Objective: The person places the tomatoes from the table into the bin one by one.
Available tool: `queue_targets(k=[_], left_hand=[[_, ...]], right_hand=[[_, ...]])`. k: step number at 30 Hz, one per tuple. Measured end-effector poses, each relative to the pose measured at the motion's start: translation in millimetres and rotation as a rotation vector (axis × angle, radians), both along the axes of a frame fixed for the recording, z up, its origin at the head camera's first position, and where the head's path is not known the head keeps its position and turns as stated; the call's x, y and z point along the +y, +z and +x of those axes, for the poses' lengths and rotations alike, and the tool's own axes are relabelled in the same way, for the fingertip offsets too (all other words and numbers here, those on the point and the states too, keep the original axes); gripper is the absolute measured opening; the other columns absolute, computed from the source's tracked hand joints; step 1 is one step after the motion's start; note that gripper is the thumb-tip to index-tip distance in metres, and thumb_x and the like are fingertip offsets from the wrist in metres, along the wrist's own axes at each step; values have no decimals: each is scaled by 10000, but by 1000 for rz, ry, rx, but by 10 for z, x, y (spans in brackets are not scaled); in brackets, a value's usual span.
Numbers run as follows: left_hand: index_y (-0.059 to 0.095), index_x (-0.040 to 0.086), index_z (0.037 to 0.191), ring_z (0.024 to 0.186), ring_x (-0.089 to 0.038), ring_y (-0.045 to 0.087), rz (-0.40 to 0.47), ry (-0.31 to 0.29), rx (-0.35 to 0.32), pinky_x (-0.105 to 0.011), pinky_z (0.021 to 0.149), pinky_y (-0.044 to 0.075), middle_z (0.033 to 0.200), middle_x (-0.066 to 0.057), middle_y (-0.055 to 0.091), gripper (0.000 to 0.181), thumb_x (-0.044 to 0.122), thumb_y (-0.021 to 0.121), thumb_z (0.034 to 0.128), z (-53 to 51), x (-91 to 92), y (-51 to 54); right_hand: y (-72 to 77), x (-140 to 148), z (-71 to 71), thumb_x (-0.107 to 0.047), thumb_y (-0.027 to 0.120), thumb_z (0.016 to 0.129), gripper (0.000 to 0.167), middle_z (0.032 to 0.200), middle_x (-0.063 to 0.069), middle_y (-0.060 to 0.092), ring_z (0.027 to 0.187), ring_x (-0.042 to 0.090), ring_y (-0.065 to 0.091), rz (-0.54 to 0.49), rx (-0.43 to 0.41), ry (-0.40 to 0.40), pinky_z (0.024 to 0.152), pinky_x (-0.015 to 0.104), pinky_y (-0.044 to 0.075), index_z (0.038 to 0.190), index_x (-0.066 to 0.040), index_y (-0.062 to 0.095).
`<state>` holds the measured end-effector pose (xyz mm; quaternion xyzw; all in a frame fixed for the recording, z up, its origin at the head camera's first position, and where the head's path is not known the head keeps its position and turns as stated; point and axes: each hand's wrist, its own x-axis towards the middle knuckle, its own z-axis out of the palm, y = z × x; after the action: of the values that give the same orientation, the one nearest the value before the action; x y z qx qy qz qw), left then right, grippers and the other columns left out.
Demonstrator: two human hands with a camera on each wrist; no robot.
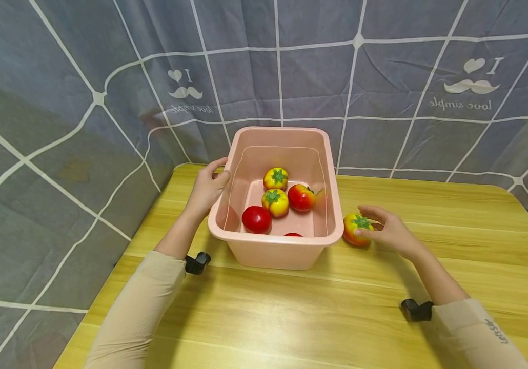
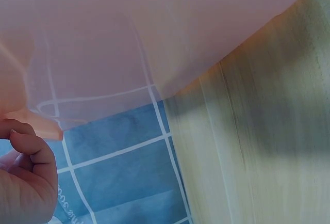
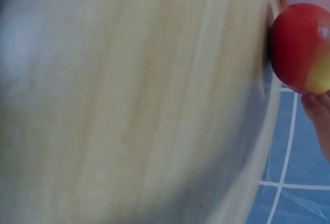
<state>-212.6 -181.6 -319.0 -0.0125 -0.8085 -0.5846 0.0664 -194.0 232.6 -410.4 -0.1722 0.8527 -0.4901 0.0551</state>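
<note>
A pink plastic bin (image 1: 270, 253) stands on the table. Inside it lie yellow tomatoes with green star-shaped tops, one farther back (image 1: 275, 178) and another tomato (image 1: 275, 203) in front. Beside them are a red-orange tomato (image 1: 301, 198) and a smooth red fruit (image 1: 257, 220), its kind unclear. My left hand (image 1: 208, 187) touches the outside of the bin's left rim with bent, relaxed fingers. Right of the bin, my right hand (image 1: 387, 233) pinches a red-and-yellow tomato (image 1: 355, 237) between thumb and fingers. In the right wrist view this tomato (image 3: 301, 48) shows its red side, fingertips against it.
The wooden table (image 1: 282, 312) extends in front of the bin and to its right. A grey-blue cloth (image 1: 310, 82) with white lines hangs behind and at the left. Part of another red object (image 1: 293, 234) shows behind the bin's near rim.
</note>
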Motion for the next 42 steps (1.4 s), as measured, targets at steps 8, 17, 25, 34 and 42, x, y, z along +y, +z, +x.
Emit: queue_targets(k=[8,17,25,34,42], left_hand=[[460,-13,1460,719,-119,558,-3,-1,-9,-168,633,510,916,-183,589,479,121,485,1002,0,2,10],[462,-11,1462,738,-126,561,-19,5,-12,-162,632,502,961,-226,605,486,127,489,996,7,6,43],[462,-10,1462,743,-138,565,-9,6,-23,-160,637,505,961,-233,601,490,127,486,992,0,4,47],[463,-14,1460,710,-107,534,-27,9,-9,-161,615,487,881,-162,577,488,128,494,994,2,9,59],[470,-10,1457,711,-118,545,-14,7,-15,-159,622,490,896,-183,581,483,121,491,993,-7,4,52]], right_hand=[[-57,26,0,-94,750,871,692,1434,334,419,1316,496,379,31,-26,4,1055,570,344,1413,155,401],[-64,33,-7,-148,768,861,737,1436,336,401,1296,486,394,67,-59,8,1074,625,306,1428,135,391],[-37,8,-19,-141,771,855,712,1413,321,440,1261,455,438,78,-47,10,1056,616,345,1418,121,422],[148,1,-86,-134,762,863,693,1377,281,488,1160,344,504,65,-43,-13,1043,430,431,1426,100,431],[429,-6,-194,-120,727,888,683,1340,266,492,1099,297,545,54,-64,22,815,142,477,1449,90,400]])
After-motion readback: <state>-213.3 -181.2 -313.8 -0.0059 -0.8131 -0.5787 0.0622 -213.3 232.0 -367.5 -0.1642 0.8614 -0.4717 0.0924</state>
